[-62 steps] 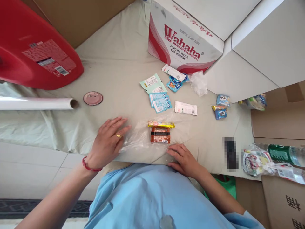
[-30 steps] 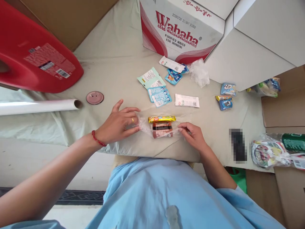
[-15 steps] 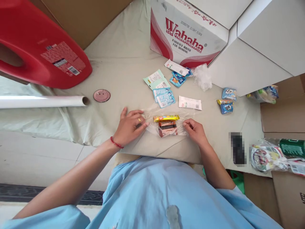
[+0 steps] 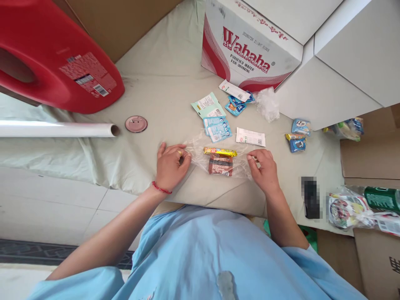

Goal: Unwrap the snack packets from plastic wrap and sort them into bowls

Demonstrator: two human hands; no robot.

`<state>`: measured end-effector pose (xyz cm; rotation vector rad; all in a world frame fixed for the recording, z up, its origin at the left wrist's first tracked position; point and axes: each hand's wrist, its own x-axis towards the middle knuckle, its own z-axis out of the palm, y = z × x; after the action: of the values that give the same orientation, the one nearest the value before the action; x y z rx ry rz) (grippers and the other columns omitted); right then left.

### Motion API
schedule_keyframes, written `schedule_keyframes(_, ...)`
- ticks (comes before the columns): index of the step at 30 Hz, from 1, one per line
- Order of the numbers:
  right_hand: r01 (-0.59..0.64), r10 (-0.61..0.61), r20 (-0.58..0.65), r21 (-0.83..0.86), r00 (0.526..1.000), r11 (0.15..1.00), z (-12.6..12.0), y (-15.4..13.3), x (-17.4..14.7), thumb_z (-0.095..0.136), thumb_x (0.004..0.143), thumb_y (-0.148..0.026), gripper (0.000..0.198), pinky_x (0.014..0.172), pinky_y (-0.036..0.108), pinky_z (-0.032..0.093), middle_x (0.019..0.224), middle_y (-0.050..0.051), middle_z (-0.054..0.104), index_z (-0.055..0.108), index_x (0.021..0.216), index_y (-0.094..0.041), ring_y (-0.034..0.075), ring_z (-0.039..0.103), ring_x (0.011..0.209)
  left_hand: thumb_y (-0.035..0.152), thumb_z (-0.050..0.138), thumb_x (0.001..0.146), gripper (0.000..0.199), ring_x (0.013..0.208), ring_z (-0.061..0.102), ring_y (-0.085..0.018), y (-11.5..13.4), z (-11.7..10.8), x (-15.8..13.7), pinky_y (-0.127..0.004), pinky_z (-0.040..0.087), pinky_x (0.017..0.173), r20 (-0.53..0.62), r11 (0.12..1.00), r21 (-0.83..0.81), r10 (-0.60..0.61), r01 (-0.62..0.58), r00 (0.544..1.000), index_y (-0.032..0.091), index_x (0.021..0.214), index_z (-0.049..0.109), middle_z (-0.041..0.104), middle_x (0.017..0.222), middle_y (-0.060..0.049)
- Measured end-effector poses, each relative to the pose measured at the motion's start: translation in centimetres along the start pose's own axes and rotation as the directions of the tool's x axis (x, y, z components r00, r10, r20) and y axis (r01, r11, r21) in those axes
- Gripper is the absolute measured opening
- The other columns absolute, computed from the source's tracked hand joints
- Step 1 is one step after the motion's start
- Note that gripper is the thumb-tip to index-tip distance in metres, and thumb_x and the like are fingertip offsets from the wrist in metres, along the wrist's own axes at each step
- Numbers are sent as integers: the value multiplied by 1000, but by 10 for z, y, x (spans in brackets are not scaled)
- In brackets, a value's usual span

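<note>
A sheet of clear plastic wrap [image 4: 196, 149] lies on the cloth-covered table [image 4: 162, 91], folded over a yellow snack bar [image 4: 220, 151] and a brown snack packet [image 4: 220, 165]. My left hand [image 4: 171, 166], with a ring and a red wrist cord, pinches the wrap's left edge. On the other side my right hand [image 4: 264, 171] pinches the wrap's right edge. Both hands rest on the table on either side of the two snacks.
More small packets [image 4: 217, 128] and a white sachet [image 4: 250, 137] lie behind the snacks. A Wahaha water box [image 4: 246, 54], a red plastic jug [image 4: 56, 62], a white roll [image 4: 56, 130], a pink lid [image 4: 136, 123] and a bottle [image 4: 383, 199] stand around.
My hands left the near table edge and took hold of the wrap's two sides; the wrap now covers the snacks more tightly. The camera view shifted slightly.
</note>
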<state>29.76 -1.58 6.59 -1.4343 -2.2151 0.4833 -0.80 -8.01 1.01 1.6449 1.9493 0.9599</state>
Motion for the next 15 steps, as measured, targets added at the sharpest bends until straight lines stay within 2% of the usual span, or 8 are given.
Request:
schedule_keyframes(1,60,-60,1,23,998,998,4,-8,2,53,103,-41,26,94,45,48,108,11,71,72,108,-23,28,60,103,38,51,95,28,116,70,-27,0,1,0,-63,22,126,-8,1000,-4,-1,1,1000,24,71,57,76,84,-2)
schedule_keyframes(3,153,-157,79,52,984,987,17,-21,7,59,102,-46,28,99,47,46,112,11,71,71,114,-24,30,58,108,38,50,95,29,117,70,-26,0,2,-1,-62,23,126,-23,1000,-10,-7,6,1000,24,71,58,76,84,-2)
schedule_keyframes(5,195,-199,189,44,962,980,35,-27,14,63,100,-47,28,94,45,46,106,10,71,72,110,-23,29,57,103,39,49,96,29,118,69,-26,0,2,-2,-62,24,126,-36,1000,-12,-11,11,999,24,73,59,76,86,-2)
schedule_keyframes(8,171,-170,274,21,947,985,58,-27,24,58,103,-38,22,84,39,46,89,8,71,70,93,-22,26,56,89,40,50,97,30,121,67,-27,-5,1,-3,-62,26,125,-56,1000,-11,-9,9,998,24,74,61,77,90,-3)
schedule_keyframes(12,62,-83,255,89,963,994,70,-22,33,57,103,-33,21,78,36,45,79,4,70,68,88,-23,23,57,80,40,55,94,28,127,62,-32,-19,-9,-3,-61,37,119,-100,999,8,-33,34,994,24,72,60,74,97,-7)
schedule_keyframes(15,36,-57,240,92,969,995,71,-23,32,56,103,-35,22,78,36,45,77,4,70,68,89,-23,24,58,80,36,60,91,15,135,54,-37,-20,-18,-12,-63,42,114,-265,994,59,-71,89,962,23,85,65,68,114,-13)
